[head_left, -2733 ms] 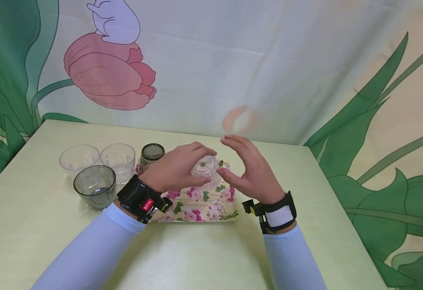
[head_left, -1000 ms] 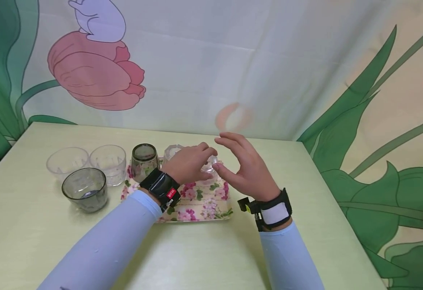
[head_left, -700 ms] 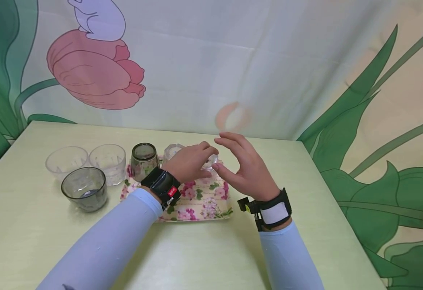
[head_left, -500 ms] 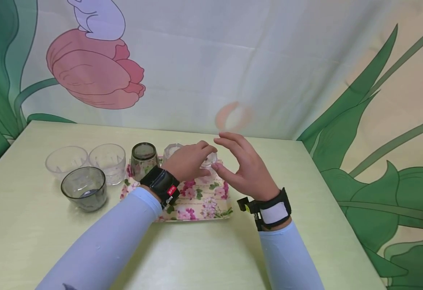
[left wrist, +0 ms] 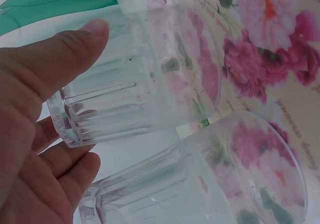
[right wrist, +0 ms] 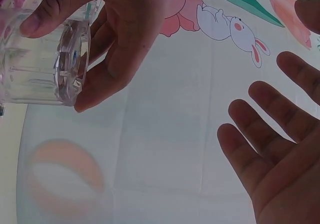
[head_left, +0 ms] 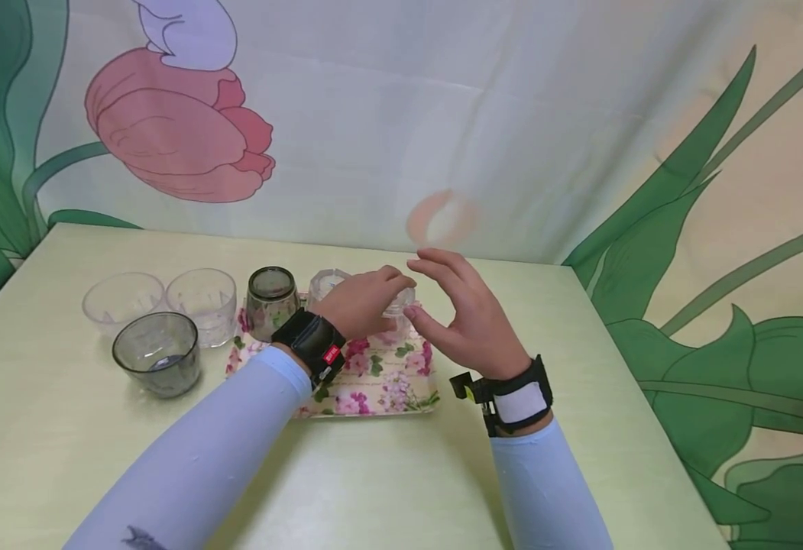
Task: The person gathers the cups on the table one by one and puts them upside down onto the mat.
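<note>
My left hand [head_left: 360, 304] holds a clear faceted glass [left wrist: 150, 78] by its base end, thumb on one side and fingers on the other. The glass stands upside down at the back right of a floral tray [head_left: 387, 403]; its mouth meets the tray in the left wrist view. Beside it stands another inverted clear glass [left wrist: 200, 184], partly behind my left hand in the head view. An inverted smoky glass [head_left: 273, 302] is at the tray's back left. My right hand [head_left: 473, 321] hovers just right of the held glass, fingers spread and gently bent, holding nothing.
Left of the tray, two clear glasses [head_left: 202, 305] and a smoky glass bowl [head_left: 157, 355] stand mouth up, close together. A printed curtain [head_left: 346, 137] hangs behind the pale table [head_left: 373, 489].
Since the oldest frame, my left hand has shifted right over the tray with the clear glass, uncovering the other inverted clear glass. Over the last second both hands have stayed almost still.
</note>
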Tool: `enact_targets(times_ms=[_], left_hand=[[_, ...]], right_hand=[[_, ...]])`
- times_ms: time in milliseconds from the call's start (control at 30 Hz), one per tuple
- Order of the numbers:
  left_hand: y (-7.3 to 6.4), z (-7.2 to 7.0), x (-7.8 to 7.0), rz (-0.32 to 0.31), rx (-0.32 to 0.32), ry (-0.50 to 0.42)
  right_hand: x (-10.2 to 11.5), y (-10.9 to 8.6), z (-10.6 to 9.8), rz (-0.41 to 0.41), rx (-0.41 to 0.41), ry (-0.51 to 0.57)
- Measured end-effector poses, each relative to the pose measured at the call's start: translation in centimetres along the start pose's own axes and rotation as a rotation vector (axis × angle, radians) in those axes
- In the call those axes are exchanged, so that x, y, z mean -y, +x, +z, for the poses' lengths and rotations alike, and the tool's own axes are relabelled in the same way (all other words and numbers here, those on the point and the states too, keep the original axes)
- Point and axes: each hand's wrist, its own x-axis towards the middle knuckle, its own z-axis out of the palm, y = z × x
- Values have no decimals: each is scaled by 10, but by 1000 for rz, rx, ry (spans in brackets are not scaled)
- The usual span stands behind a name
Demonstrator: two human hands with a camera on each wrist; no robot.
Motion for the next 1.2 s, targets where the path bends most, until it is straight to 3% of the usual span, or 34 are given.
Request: enact_targets(times_ms=[267,733,1000,1200], left_hand=[[0,-6,-2,-34,22,-12],[0,-4,0,-49,17,115],[-1,2,8,-20,-35,117],[-2,-4,12,-4,-70,79]], right_hand=[[-1,1,1,2,3,8],[0,2,2,10,12,10],[-1,0,2,39,28,3],[-2,0,1,44,30,-2]])
